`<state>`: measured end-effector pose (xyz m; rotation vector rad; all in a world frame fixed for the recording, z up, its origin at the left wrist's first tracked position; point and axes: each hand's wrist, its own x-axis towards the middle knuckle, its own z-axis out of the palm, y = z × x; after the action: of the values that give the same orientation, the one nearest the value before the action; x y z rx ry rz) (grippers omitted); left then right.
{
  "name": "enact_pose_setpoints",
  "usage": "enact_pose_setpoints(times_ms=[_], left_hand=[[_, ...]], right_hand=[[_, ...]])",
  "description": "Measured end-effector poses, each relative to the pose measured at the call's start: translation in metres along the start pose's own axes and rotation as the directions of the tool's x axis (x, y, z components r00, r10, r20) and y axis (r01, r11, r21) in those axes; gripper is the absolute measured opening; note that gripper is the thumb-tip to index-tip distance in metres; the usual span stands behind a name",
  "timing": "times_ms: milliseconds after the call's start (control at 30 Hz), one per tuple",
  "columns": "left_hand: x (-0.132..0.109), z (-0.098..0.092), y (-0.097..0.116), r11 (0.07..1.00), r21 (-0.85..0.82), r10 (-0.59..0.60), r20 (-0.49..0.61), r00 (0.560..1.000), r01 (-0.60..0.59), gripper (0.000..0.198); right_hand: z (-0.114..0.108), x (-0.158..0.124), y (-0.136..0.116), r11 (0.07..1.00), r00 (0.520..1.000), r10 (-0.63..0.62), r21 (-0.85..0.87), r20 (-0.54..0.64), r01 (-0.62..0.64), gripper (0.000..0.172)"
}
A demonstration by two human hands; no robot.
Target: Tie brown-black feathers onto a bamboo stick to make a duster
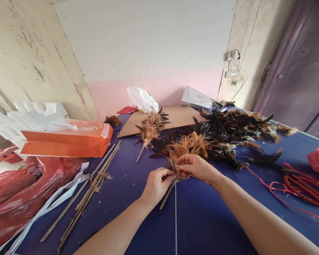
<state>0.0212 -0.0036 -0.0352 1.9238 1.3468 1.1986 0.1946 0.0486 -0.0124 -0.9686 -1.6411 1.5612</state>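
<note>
A bundle of brown and black feathers (192, 143) on a thin stick (167, 196) lies on the blue table, its bare stick end toward me. My left hand (159, 180) pinches the base of this bundle where feathers meet stick. Just to the right, my right hand (192, 165) has its fingers pressed together at the same base; what lies between its fingertips is too small to make out. Beyond my hands rests another feather bundle (150, 131) on a short stick. Loose dark and brown feathers (234, 127) are heaped at the right.
Several bare sticks (90, 191) lie at the left, beside an orange bag (66, 141) and red plastic bags (42, 187). Cardboard (130, 127), a white plastic bag (142, 99) and a white box (195, 97) are at the back. Red cord (303, 186) lies coiled at the right.
</note>
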Motion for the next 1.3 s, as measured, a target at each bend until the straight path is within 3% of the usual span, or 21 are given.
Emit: enact_pose_setpoints(times_ms=[200, 400, 567, 767, 933, 1033, 1133, 1300], left_hand=[[0.001, 0.005, 0.003, 1.0, -0.011, -0.001, 0.01, 1.0, 0.001, 0.011], [0.002, 0.009, -0.001, 0.997, -0.031, -0.075, -0.003, 0.997, 0.075, 0.013], [0.002, 0.008, 0.001, 0.994, -0.073, -0.086, 0.016, 0.996, 0.087, 0.011], [0.002, 0.005, 0.003, 0.978, -0.209, -0.019, 0.031, 0.999, 0.025, 0.008], [-0.001, 0.008, 0.003, 0.947, -0.269, -0.139, 0.148, 0.979, 0.175, 0.014], [-0.003, 0.011, 0.004, 0.944, -0.258, -0.163, 0.179, 0.97, 0.207, 0.015], [-0.003, 0.013, 0.003, 0.916, -0.326, -0.181, 0.178, 0.967, 0.231, 0.015], [0.0, 0.015, -0.004, 0.888, -0.369, -0.23, 0.16, 0.96, 0.274, 0.017]], right_hand=[[0.001, -0.001, -0.006, 0.977, 0.999, -0.045, -0.208, -0.026, 0.039, 0.016], [-0.005, -0.006, -0.014, 0.878, 0.994, -0.113, -0.468, -0.01, 0.095, 0.009], [-0.005, -0.009, -0.02, 0.901, 0.997, -0.077, -0.427, 0.005, 0.072, 0.007], [-0.001, -0.007, -0.018, 0.958, 0.999, -0.035, -0.286, -0.002, 0.033, 0.007], [0.0, -0.004, -0.011, 0.97, 0.999, 0.034, -0.239, -0.027, -0.04, 0.007], [0.0, -0.002, -0.007, 0.971, 0.999, 0.045, -0.234, -0.02, -0.049, 0.006], [-0.002, -0.004, -0.009, 0.961, 0.999, 0.046, -0.272, -0.004, -0.045, 0.003], [-0.007, -0.016, -0.025, 0.877, 0.993, 0.057, -0.481, 0.107, 0.002, 0.002]])
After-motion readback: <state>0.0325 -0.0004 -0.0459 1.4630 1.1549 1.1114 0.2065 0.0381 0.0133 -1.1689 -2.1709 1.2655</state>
